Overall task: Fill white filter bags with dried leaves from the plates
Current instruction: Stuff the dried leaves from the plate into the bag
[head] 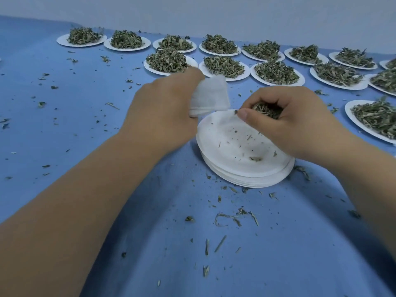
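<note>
Blue cloth table [64, 125], grey wall [192, 11] | fourteen leafy white plates [278, 83] sitting behind stack of empty white paper plates [235, 146] | left hand [162, 108] squeezing white filter bag [210, 97] | right hand [300, 125] clutching dried green leaves [265, 109]

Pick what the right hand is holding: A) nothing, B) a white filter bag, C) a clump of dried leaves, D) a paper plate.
C: the right hand curls round a clump of dried leaves; the white filter bag is in the left hand.
</note>
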